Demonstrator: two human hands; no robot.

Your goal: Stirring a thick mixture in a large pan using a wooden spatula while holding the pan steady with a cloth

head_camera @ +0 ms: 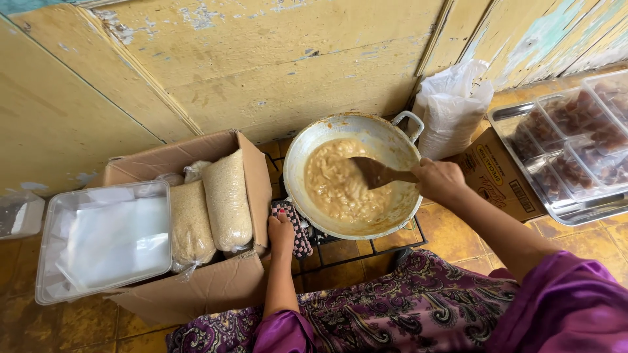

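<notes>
Purple patterned lap [392, 307] above worn yellow floor tiles [451, 229], peeling yellow wall [261, 72] beyond.

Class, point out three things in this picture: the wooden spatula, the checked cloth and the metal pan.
wooden spatula [374, 172], head view, on its broad blade.
checked cloth [299, 230], head view, on its middle beside the left hand.
metal pan [381, 134], head view, on its bare inner wall.

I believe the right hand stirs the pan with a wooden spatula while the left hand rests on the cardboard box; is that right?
Not quite. In the head view the left hand grips a checkered cloth at the pan's edge, not the box. The right hand does stir with the spatula.
</notes>
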